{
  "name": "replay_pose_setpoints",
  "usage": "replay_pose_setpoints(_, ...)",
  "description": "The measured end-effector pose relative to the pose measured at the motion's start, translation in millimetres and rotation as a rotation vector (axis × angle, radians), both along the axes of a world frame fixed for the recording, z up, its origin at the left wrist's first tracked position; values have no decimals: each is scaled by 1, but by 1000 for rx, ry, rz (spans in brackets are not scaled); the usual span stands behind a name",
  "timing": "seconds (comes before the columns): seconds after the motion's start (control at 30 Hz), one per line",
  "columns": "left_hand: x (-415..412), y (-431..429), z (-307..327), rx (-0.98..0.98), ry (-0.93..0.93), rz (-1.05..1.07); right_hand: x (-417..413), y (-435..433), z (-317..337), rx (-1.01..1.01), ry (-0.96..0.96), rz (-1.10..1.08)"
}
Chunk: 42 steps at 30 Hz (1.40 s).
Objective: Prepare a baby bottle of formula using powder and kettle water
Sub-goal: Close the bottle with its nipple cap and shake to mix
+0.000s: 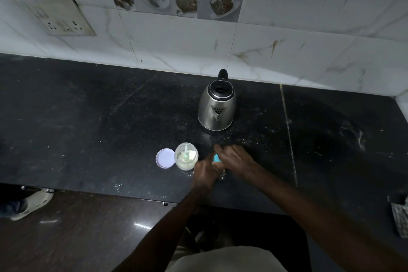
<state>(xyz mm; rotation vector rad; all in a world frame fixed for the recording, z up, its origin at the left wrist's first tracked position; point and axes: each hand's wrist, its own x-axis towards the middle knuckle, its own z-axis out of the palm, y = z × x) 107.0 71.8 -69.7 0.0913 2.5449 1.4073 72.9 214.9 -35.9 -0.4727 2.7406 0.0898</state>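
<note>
Kettle [217,108] mark unreadable; left hand [206,172] grips bottle [216,158].

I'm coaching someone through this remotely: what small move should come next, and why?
Probably finish turning the blue cap: the left hand and right hand both close around it, hiding the rest. The jar stands open with its scoop in the powder, so loosening seems likelier than tightening, though I can't tell.

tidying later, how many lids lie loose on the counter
1: the lilac lid lies flat, just left of the powder jar. A teal piece at the right hand could be another.
</note>
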Motion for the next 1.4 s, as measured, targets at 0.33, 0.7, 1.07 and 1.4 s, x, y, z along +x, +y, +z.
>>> replay_pose_setpoints(0.33, 3, -1, 7, 57, -24, -10, 18, -35, 15, -56, -68, -547)
replay_pose_setpoints(0.7, 3, -4, 12, 22, -11, -28, 49, 39, 28, -101, -263, -603)
replay_pose_setpoints(1.07, 3, -2, 12, 3, -2, -41, 71, 33, 3, -157, -87, -547)
replay_pose_setpoints(1.4, 5, -3, 10, 50, 3, -27, 62, 37, 11, -188, -43, -613)
